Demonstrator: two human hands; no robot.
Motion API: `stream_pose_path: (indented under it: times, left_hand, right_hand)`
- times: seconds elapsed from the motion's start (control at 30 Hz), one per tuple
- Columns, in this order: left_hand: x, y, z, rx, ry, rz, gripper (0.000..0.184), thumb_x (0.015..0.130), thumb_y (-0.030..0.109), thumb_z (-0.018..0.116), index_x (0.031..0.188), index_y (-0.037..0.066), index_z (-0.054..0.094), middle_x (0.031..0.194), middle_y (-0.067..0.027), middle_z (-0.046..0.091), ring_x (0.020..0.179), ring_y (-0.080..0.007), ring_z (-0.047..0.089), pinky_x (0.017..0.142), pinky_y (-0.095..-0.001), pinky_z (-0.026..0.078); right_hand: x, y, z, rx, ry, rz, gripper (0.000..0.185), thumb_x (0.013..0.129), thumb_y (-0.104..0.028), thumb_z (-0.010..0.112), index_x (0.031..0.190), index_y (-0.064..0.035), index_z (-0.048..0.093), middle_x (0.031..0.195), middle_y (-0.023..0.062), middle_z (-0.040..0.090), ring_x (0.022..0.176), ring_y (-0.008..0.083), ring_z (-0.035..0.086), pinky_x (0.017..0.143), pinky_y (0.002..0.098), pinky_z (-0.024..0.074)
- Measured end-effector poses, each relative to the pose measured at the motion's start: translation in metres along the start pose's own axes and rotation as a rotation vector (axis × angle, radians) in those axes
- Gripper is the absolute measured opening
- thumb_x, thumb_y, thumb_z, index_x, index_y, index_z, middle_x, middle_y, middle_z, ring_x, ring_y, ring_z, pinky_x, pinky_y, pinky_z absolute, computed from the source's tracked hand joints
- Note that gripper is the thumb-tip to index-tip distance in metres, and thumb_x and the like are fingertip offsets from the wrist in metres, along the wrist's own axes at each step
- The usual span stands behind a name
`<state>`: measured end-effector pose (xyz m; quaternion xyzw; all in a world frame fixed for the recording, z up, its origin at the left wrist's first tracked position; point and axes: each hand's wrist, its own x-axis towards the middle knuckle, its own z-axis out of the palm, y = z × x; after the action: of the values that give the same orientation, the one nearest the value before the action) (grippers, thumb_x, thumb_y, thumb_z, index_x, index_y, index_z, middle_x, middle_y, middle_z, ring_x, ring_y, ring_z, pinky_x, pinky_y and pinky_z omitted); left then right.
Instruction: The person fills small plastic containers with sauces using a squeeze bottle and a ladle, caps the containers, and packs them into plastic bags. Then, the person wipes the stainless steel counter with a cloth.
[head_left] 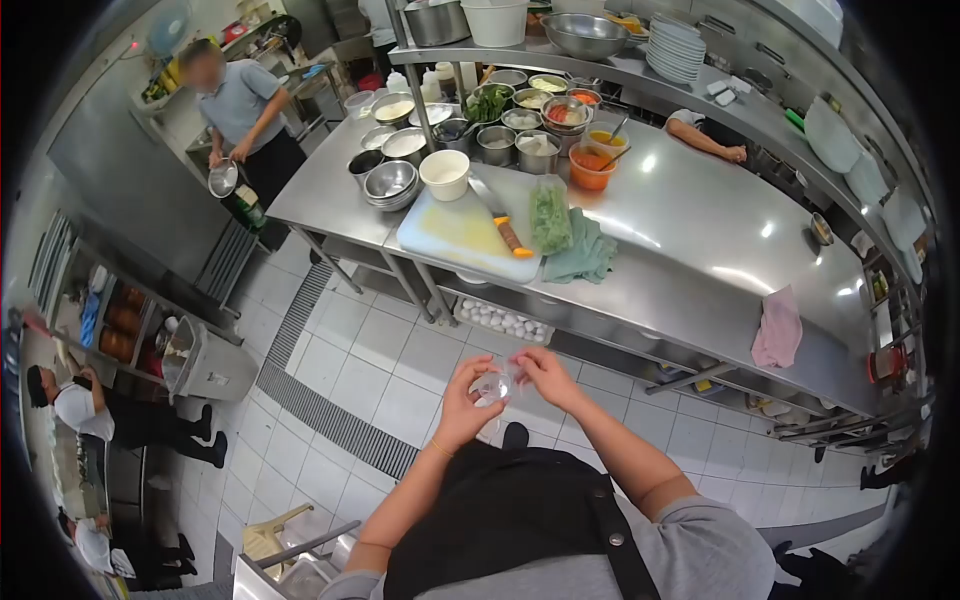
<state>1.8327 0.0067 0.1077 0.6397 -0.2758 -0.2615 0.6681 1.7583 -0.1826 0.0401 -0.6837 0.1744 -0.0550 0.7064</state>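
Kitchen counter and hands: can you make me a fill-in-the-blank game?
1. The left hand and right hand touch a clear thing; the nearest apron is ____.
2. The knife lies on a white cutting ____.
3. On the counter, the cloth farthest right is ____.
4. The stacked metal bowls beside the counter's white tub stand on its ____ in this picture.
Missing words: black, board, pink, left.

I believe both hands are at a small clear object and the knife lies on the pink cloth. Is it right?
No: the head view shows the knife on the cutting board, not the pink cloth. The left hand and right hand are at the small clear object.
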Motion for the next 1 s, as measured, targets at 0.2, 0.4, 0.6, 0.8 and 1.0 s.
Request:
stream_pose_path:
  times: [0.2, 0.4, 0.6, 0.8, 1.0]
  left_hand:
    - [0.097, 0.008, -0.006, -0.143, -0.047, -0.065, 0.064, 0.074, -0.012, 0.072, 0.133, 0.006, 0.054, 0.137, -0.0072, 0.055, 0.103, -0.0154, 0.066, 0.086, -0.0281, 0.057]
    - [0.218, 0.019, -0.019, -0.225, -0.313, -0.008, 0.062, 0.077, -0.011, 0.074, 0.135, 0.001, 0.056, 0.128, -0.0073, 0.064, 0.111, -0.0141, 0.065, 0.089, -0.0271, 0.055]
    - [0.332, 0.035, 0.009, 0.43, -0.65, 0.475, 0.057, 0.064, 0.012, 0.085, 0.119, 0.021, 0.075, 0.159, -0.0169, 0.031, 0.147, -0.0396, 0.028, 0.121, -0.0487, 0.026]
    - [0.392, 0.005, 0.068, 0.324, -0.683, 0.515, 0.057, 0.067, 0.011, 0.087, 0.122, 0.016, 0.073, 0.157, -0.0207, 0.03, 0.141, -0.04, 0.039, 0.112, -0.0455, 0.041]
    - [0.416, -0.011, 0.091, 0.294, -0.628, 0.404, 0.057, 0.067, 0.012, 0.086, 0.122, 0.014, 0.073, 0.153, -0.0226, 0.034, 0.142, -0.0407, 0.037, 0.115, -0.0458, 0.037]
  right_hand:
    - [0.091, -0.051, -0.071, -0.132, 0.193, -0.325, 0.019, 0.089, 0.002, 0.062, 0.108, -0.0031, 0.059, 0.118, 0.0116, 0.056, 0.077, 0.0167, 0.067, 0.068, 0.0292, 0.0567]
    - [0.149, -0.127, -0.154, 0.174, 0.158, -0.074, 0.024, 0.093, -0.002, 0.065, 0.113, -0.0043, 0.052, 0.102, 0.008, 0.068, 0.083, 0.0166, 0.069, 0.069, 0.0293, 0.0567]
    - [0.209, -0.17, -0.206, -0.174, 0.137, -0.067, 0.01, 0.088, -0.001, 0.07, 0.098, 0.0006, 0.07, 0.081, 0.0044, 0.065, 0.075, 0.0122, 0.064, 0.068, 0.0295, 0.0542]
    - [0.242, -0.179, -0.228, -0.484, 0.218, -0.08, 0.035, 0.073, 0.001, 0.08, 0.096, 0.0002, 0.053, 0.076, 0.0097, 0.065, 0.071, 0.0153, 0.064, 0.066, 0.0312, 0.0528]
    - [0.277, -0.14, -0.287, -0.253, -0.002, -0.077, 0.027, 0.086, -0.004, 0.075, 0.105, -0.0021, 0.055, 0.081, 0.0052, 0.066, 0.074, 0.0123, 0.064, 0.067, 0.0293, 0.0545]
